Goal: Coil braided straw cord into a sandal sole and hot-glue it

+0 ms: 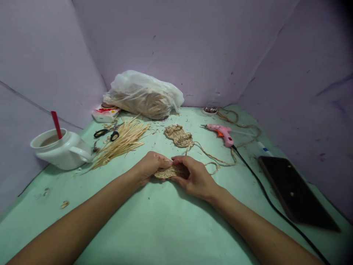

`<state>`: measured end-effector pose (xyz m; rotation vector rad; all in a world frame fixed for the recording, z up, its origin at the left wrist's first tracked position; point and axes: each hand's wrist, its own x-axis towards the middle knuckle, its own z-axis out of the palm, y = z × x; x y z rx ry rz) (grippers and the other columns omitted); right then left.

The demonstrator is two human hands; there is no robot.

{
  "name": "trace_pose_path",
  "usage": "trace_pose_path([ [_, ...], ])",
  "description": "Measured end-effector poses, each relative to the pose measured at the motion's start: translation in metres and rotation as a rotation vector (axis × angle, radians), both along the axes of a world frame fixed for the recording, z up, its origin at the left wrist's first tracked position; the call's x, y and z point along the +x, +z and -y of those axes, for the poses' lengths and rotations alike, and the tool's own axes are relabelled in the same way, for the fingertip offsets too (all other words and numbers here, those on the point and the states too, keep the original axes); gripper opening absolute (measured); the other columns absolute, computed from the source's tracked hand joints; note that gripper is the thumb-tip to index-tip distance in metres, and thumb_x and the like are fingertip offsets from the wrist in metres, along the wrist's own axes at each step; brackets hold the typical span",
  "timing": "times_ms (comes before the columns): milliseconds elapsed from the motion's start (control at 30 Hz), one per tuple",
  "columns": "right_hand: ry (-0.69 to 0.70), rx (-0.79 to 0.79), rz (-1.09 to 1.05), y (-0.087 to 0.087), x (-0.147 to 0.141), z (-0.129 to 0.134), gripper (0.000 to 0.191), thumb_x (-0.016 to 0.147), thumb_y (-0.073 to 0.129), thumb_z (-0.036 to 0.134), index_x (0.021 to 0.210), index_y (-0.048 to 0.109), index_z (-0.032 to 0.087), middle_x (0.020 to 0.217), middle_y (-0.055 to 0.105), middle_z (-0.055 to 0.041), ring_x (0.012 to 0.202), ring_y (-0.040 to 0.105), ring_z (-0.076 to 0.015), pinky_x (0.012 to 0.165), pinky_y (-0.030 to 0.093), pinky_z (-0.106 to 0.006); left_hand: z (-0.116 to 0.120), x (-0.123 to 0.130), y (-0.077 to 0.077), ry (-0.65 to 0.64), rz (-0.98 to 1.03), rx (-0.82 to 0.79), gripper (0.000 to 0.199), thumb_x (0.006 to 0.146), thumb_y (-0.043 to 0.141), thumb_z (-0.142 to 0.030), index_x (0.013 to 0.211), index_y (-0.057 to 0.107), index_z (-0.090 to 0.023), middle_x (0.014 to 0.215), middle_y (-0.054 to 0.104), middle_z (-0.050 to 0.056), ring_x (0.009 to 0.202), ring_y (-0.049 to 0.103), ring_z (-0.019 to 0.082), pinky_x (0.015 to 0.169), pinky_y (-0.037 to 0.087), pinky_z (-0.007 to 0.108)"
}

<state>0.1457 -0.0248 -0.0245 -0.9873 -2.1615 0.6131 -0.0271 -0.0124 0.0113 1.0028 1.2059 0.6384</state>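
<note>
Between both hands is a flat piece of coiled tan twine (169, 172), its rows lying side by side. My left hand (151, 166) grips its left end, thumb on top. At the right end, my right hand (194, 175) curls round it with thumb and fingers. Parts of the piece are covered by the fingers. Just beyond the hands lies a second coiled twine piece (179, 135), rounded at its ends. A loose length of twine (211, 158) trails to the right of it.
A pink glue gun (220, 131) with a black cord lies at right, near a dark tablet (295, 191). On the left are a white mug (62, 149), black-handled scissors (107, 133) and dry straw strips (124, 138). A plastic bag (143, 95) and a bead dish (210, 110) stand behind.
</note>
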Motion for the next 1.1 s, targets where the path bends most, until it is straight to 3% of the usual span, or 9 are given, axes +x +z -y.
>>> trace_pose_path([
  [200, 0.004, 0.074, -0.021, -0.007, 0.002, -0.004, 0.038, 0.073, 0.07, 0.025, 0.106, 0.054, 0.018, 0.108, 0.066, -0.0122, 0.095, 0.063, -0.0226, 0.08, 0.05, -0.036, 0.0, -0.001, -0.001, -0.009, -0.025, 0.05, 0.027, 0.051, 0.071, -0.034, 0.058, 0.061, -0.01, 0.049, 0.059, 0.003, 0.04, 0.05, 0.009, 0.038, 0.039, 0.02],
  [367, 0.038, 0.138, -0.049, -0.006, 0.0, -0.002, 0.018, 0.077, 0.066, 0.024, 0.092, 0.057, 0.019, 0.104, 0.067, -0.0116, 0.094, 0.064, -0.0218, 0.079, 0.051, -0.034, 0.0, 0.001, 0.0, 0.019, -0.04, 0.021, 0.022, 0.05, 0.069, -0.031, 0.057, 0.061, -0.011, 0.046, 0.058, 0.001, 0.039, 0.049, 0.009, 0.037, 0.04, 0.021],
  [500, 0.027, 0.133, -0.066, -0.006, -0.001, -0.001, 0.014, 0.077, 0.065, 0.022, 0.089, 0.059, 0.02, 0.104, 0.068, -0.0111, 0.09, 0.065, -0.0208, 0.077, 0.052, -0.033, 0.002, 0.004, -0.001, 0.037, -0.055, 0.022, 0.022, 0.05, 0.068, -0.031, 0.057, 0.061, -0.011, 0.044, 0.055, 0.0, 0.038, 0.046, 0.008, 0.037, 0.039, 0.021],
  [633, 0.025, 0.123, -0.019, -0.003, 0.0, 0.0, 0.017, 0.077, 0.064, 0.022, 0.092, 0.057, 0.02, 0.105, 0.068, -0.0113, 0.091, 0.065, -0.0212, 0.077, 0.052, -0.034, 0.002, 0.005, -0.002, 0.036, -0.087, 0.031, 0.022, 0.05, 0.066, -0.033, 0.057, 0.059, -0.013, 0.042, 0.052, -0.002, 0.036, 0.043, 0.008, 0.037, 0.036, 0.022],
  [733, 0.033, 0.134, 0.024, 0.002, 0.002, 0.0, 0.027, 0.073, 0.069, 0.033, 0.092, 0.054, 0.019, 0.108, 0.066, -0.0137, 0.097, 0.063, -0.0247, 0.077, 0.051, -0.037, 0.0, 0.0, -0.001, 0.03, -0.123, 0.061, 0.02, 0.053, 0.065, -0.033, 0.056, 0.059, -0.014, 0.042, 0.051, -0.003, 0.038, 0.042, 0.009, 0.039, 0.033, 0.023],
  [833, -0.038, 0.189, -0.027, 0.004, 0.006, -0.001, 0.029, 0.074, 0.068, 0.038, 0.091, 0.054, 0.019, 0.104, 0.066, -0.0133, 0.1, 0.061, -0.0257, 0.078, 0.051, -0.037, -0.001, -0.008, 0.0, -0.025, -0.361, 0.238, 0.022, 0.057, 0.066, -0.033, 0.067, 0.067, -0.013, 0.05, 0.056, -0.001, 0.046, 0.046, 0.011, 0.045, 0.033, 0.024],
  [967, -0.217, 0.2, -0.087, -0.002, 0.012, -0.006, 0.015, 0.081, 0.06, 0.027, 0.094, 0.056, 0.02, 0.1, 0.067, -0.0087, 0.093, 0.063, -0.0211, 0.077, 0.051, -0.034, 0.001, -0.017, -0.004, -0.032, -0.845, 0.527, 0.026, 0.07, 0.059, -0.041, 0.08, 0.071, -0.02, 0.071, 0.067, 0.003, 0.068, 0.058, 0.02, 0.06, 0.04, 0.031],
  [1033, -0.3, 0.161, -0.094, -0.004, 0.017, -0.01, 0.012, 0.083, 0.058, 0.025, 0.094, 0.057, 0.022, 0.096, 0.068, -0.0064, 0.09, 0.064, -0.02, 0.077, 0.051, -0.033, -0.001, -0.021, -0.009, 0.021, -0.865, 0.692, 0.024, 0.076, 0.054, -0.037, 0.081, 0.07, -0.021, 0.087, 0.069, 0.005, 0.086, 0.059, 0.022, 0.073, 0.043, 0.033],
  [1100, -0.419, 0.137, -0.103, -0.001, 0.023, -0.017, 0.011, 0.084, 0.056, 0.026, 0.094, 0.058, 0.022, 0.093, 0.067, -0.0056, 0.089, 0.064, -0.0201, 0.078, 0.051, -0.034, -0.007, -0.025, -0.012, 0.08, -0.794, 0.735, 0.022, 0.079, 0.049, -0.03, 0.079, 0.069, -0.02, 0.086, 0.069, 0.004, 0.086, 0.059, 0.02, 0.076, 0.044, 0.032],
])
